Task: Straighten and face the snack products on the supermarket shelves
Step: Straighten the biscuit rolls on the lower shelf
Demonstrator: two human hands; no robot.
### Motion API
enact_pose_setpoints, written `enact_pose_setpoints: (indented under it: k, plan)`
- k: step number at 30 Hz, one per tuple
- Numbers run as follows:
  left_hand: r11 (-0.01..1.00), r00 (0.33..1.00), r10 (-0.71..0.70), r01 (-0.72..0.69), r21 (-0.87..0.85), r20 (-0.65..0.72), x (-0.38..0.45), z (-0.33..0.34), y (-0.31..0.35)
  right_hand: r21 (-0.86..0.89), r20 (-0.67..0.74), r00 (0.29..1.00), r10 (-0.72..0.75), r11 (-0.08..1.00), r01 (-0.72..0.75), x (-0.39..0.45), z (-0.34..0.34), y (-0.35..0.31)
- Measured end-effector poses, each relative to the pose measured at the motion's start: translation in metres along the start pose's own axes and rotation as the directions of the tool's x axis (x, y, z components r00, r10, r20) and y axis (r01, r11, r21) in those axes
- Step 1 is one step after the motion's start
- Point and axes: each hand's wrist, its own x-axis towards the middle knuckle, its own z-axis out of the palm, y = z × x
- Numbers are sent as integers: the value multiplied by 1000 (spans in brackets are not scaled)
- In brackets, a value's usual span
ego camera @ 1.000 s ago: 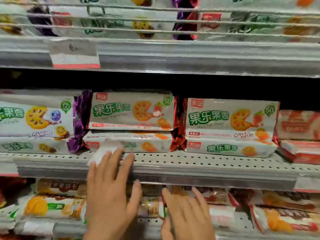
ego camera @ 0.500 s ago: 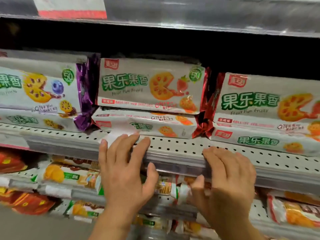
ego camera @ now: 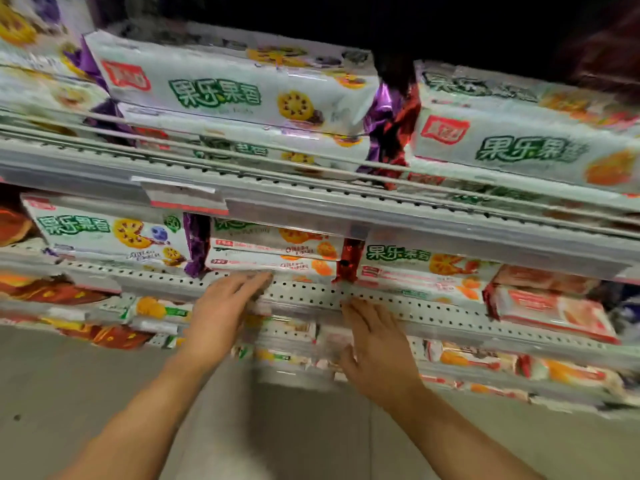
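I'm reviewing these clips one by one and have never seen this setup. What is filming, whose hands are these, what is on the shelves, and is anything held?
There is no machine: a person wears one camera on the head, looking forward and down at their own bare hands. In front is a supermarket shelf of perforated metal, stacked with long white biscuit packs with green lettering, some with purple ends, some with red. The left hand lies with straight fingers reaching the shelf edge below the packs. The right hand rests flat on the shelf front. Neither holds anything.
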Motion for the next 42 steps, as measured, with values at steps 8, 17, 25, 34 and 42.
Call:
enact_pose_setpoints:
  k: [8,17,25,34,42]
  plan:
    - [825,965,-258,244,-509,45,-14,-90,101,295,151,984,89,946,-131,-57,-83,-26]
    - [509,914,-183,403,-761,361,-32,-104,152,587,291,930,226,725,-360,-46,-125,-61]
    - [697,943,-238,332,-636,231,-24,-42,140,458,218,947,235,832,-312,-17,-77,-14]
    - [987,967,-158,162,-5,200,0,25,102,187,50,963,265,945,-270,53,-51,41]
    - [975,949,-214,196,101,230,-7,35,109,148,221,903,368,903,-404,67,-50,36]
